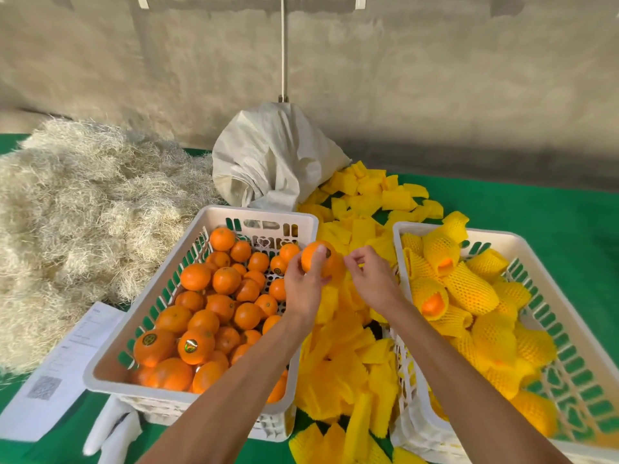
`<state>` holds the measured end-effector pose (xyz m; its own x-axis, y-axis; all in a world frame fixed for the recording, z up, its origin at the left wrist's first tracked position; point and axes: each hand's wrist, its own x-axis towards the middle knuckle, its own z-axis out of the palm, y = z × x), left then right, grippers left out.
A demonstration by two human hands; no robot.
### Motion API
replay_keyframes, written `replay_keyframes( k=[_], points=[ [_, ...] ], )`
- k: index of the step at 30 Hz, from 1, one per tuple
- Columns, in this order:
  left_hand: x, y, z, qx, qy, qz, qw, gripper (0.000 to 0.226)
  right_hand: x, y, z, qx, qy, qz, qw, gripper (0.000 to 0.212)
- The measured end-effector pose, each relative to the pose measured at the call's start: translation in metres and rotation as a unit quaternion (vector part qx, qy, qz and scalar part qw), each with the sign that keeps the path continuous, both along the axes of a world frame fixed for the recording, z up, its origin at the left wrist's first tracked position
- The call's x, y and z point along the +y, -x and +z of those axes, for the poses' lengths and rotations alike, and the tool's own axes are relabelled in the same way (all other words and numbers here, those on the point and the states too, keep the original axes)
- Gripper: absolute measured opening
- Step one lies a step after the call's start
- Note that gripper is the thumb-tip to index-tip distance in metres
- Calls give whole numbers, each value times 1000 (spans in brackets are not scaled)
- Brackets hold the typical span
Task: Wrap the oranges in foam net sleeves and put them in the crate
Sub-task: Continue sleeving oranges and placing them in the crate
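- Head view: left hand (pixel 303 289) grips an orange (pixel 318 259) at frame centre, above the yellow sleeves (pixel 338 356).
- Right hand (pixel 371 279) beside it, fingertips pinched; contents unclear.

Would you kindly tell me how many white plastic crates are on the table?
2. The left crate holds bare oranges; the right crate holds oranges wrapped in yellow foam sleeves. None seems hidden.

Both forearms are bare to the frame's edge, and the left hand (pixel 303 286) and right hand (pixel 371 279) wear nothing.
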<state>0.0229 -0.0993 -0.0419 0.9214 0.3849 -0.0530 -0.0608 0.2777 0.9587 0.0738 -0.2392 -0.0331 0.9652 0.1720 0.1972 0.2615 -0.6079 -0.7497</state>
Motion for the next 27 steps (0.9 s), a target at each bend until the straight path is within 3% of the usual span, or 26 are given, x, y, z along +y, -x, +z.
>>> replay_keyframes(
  k=[3,6,9,15,21,25,27],
  points=[
    [-7,-11,14,-20,-25,70,997,40,-5,5,30,10,-88,12,996,24],
    [-11,-22,28,-41,-39,104,993,47,-5,8,45,80,-242,33,966,20],
    [-12,-32,36,-28,-32,98,994,48,-12,7,55,143,-284,56,947,20],
    [-9,-35,38,-41,-73,43,996,44,-35,-6,59,48,-90,9,995,11],
    [-20,-36,33,-40,-88,4,995,51,-40,-6,56,162,-183,58,968,23],
    [-17,-34,36,-21,-59,-55,997,44,-47,-9,55,92,-45,103,989,8],
    [-17,-31,41,-28,-93,-73,993,36,-45,-11,60,81,81,101,988,15]
  ],
)
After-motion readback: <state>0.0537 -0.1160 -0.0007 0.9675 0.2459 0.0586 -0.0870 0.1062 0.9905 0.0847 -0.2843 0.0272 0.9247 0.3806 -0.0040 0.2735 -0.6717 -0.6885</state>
